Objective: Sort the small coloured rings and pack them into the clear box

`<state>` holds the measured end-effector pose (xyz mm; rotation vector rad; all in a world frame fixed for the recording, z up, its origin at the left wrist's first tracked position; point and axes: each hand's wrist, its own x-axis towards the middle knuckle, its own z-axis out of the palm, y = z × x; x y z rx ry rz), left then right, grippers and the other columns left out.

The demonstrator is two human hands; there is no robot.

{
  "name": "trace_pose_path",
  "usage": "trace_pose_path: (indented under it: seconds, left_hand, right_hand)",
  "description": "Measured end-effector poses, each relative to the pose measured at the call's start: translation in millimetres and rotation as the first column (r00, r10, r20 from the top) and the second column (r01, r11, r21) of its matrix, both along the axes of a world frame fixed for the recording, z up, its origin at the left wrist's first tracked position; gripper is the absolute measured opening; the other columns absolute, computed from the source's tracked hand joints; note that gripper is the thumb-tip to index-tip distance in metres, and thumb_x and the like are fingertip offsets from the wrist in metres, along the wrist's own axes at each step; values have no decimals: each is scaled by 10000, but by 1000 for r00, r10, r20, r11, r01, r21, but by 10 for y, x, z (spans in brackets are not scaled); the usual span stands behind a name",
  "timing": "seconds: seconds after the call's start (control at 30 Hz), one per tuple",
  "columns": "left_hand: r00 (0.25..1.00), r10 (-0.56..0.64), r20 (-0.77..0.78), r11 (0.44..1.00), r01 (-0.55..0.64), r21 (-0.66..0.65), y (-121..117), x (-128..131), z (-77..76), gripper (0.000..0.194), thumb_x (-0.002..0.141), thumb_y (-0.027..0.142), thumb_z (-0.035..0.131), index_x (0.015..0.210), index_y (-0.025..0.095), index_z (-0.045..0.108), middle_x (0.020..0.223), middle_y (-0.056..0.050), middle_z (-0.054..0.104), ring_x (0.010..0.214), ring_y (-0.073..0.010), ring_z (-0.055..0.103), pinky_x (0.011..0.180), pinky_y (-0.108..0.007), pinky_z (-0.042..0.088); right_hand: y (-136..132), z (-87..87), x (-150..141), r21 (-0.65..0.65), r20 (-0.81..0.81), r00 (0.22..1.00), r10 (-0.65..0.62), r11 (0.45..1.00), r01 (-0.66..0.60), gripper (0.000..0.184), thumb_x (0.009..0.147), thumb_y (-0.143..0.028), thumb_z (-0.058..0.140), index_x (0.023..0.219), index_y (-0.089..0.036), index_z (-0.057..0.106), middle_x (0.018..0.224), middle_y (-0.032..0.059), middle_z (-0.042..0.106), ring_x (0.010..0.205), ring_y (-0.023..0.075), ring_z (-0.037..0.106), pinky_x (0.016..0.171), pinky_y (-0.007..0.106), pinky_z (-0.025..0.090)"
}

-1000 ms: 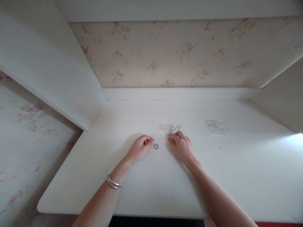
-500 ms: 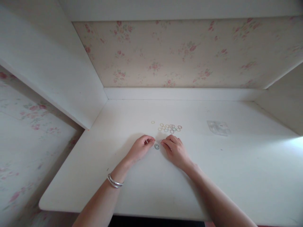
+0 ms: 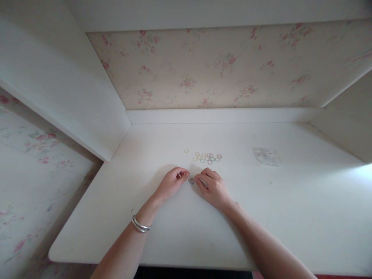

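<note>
One bare left hand (image 3: pixel 172 182), silver bangles (image 3: pixel 141 224) at the wrist, thumb and forefinger pinched; contents indiscernible. One bare right hand (image 3: pixel 211 187), fingertips drawn together at a small grey ring-shaped stack (image 3: pixel 192 181) lying between the hands, seemingly to steady or add to it; whether anything is gripped, cannot tell. Thin pastel round bands (image 3: pixel 199 157), loosely spread on the white desk (image 3: pixel 174 240) beyond, presumably for easy single picking.

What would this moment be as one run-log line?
right hand: at small ring stack | left hand: beside stack | loose rings: beyond hands
</note>
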<state>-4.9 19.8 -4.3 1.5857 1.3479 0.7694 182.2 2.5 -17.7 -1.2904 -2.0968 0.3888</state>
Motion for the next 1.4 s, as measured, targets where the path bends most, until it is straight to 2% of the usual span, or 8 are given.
trace_pose_path:
  seconds: [0.13, 0.27, 0.37, 0.47, 0.87, 1.0, 1.23, 1.4]
  left_hand:
    - [999, 43, -29, 999, -43, 9, 8, 74, -3, 268, 826, 376, 520, 940, 174, 654, 862, -27, 661, 739, -142, 576, 695, -254, 443]
    - [997, 5, -81, 997, 2, 83, 79, 288, 9, 261, 845, 362, 498, 953, 178, 648, 847, -26, 641, 708, -134, 574, 675, -248, 446]
    - [974, -49, -222, 971, 98, 218, 183, 510, 22, 209, 844, 301, 505, 936, 185, 654, 830, -29, 618, 730, -142, 576, 712, -260, 448]
    - [929, -58, -366, 932, 182, 314, 293, 719, 35, 188, 841, 257, 515, 956, 201, 653, 940, -46, 620, 827, -163, 590, 798, -284, 444]
    - [714, -64, -697, 894, 351, 278, 386, 1005, 27, 224, 915, 247, 408, 922, 212, 629, 1040, -57, 592, 835, -178, 613, 716, -285, 456]
    - [758, -50, -651, 887, 332, 320, 315, 940, 16, 184, 916, 237, 420, 928, 207, 602, 1021, -47, 589, 851, -171, 612, 718, -271, 457]
    - [894, 102, -436, 907, 96, 410, 19, 436, -116, 180, 931, 238, 407, 913, 211, 583, 934, -14, 575, 765, -118, 595, 705, -240, 458]
    - [945, 37, -325, 894, 114, 433, -111, 115, -192, 178, 925, 275, 437, 894, 200, 596, 879, -14, 574, 781, -115, 579, 720, -241, 460]
  right_hand:
    - [114, -19, 113, -99, -287, 921, -264, 964, 246, 272, 875, -373, 469, 829, -194, 669, 742, 29, 588, 632, 126, 509, 580, 242, 391]
    - [309, -58, 307, -305, -497, 699, -514, 858, 414, 331, 830, -464, 501, 879, -176, 659, 613, -14, 545, 536, 116, 454, 522, 234, 355]
    - [412, -70, 453, -364, -576, 572, -584, 810, 460, 354, 799, -485, 529, 892, -169, 658, 640, -10, 563, 560, 120, 463, 548, 236, 362]
    - [453, -71, 536, -371, -615, 521, -592, 800, 472, 369, 779, -494, 546, 890, -161, 660, 658, -2, 577, 571, 122, 461, 569, 241, 366]
    - [470, -115, 530, -366, -622, 579, -527, 849, 380, 392, 788, -515, 533, 885, -160, 668, 601, -12, 535, 553, 125, 452, 529, 237, 349]
    - [460, -120, 534, -378, -615, 587, -526, 850, 366, 383, 793, -514, 531, 896, -170, 665, 602, -15, 534, 549, 124, 448, 522, 236, 341]
    - [487, -156, 510, -400, -546, 643, -538, 841, 364, 402, 788, -528, 529, 900, -172, 678, 620, -5, 554, 564, 129, 451, 556, 251, 343]
    - [522, -185, 513, -418, -548, 643, -535, 841, 343, 406, 783, -528, 540, 918, -170, 677, 682, 16, 600, 596, 135, 472, 594, 261, 355]
